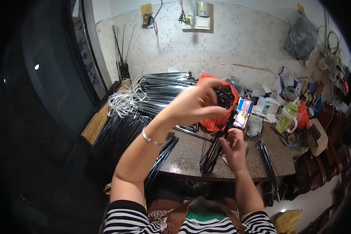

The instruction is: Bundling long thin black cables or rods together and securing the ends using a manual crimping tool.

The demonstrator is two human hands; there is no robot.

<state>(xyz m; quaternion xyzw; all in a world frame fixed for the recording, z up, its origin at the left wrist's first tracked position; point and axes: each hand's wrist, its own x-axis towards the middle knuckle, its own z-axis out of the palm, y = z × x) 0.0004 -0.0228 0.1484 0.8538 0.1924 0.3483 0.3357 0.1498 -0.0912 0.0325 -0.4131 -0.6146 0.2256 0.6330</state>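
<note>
R fingers (pixel 236 133) round blk wire bundle (pixel 212 156)

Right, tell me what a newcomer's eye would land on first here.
Probably the bright red bag just right of centre, with a lit phone on its right. Next, perhaps, the pale tangle of strips at the left. In front of the bag, the right grip holds a bundle of thin dark strands.

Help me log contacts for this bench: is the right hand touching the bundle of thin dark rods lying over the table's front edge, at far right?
Apart. The head view shows speckled tabletop between the right hand and that rod bundle.
</note>
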